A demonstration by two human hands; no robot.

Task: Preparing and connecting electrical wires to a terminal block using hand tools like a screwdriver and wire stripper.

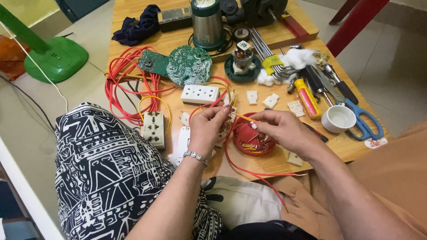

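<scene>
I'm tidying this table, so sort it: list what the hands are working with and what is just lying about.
In hand:
left hand and right hand, pinching an orange wire
red wire looping under them
red dish of small parts, right below

Lying about:
white socket strip
green circuit board
blue scissors
yellow screwdriver
white cup
metal flask

Surface: a low wooden table [275, 162] stood on a pale tiled floor [391, 71].
Left part: coiled red wire [122, 89], a green circuit board [189, 64], a dark cloth [135, 26], a cream socket block [153, 129].
Middle: a white socket strip [200, 94], a red dish [253, 140] of small parts, white plastic pieces [270, 100].
Right part: blue-handled scissors [362, 122], a yellow screwdriver [308, 98], a white cup [339, 118], cotton wool [297, 58].
Back: a steel canister [207, 24].
</scene>
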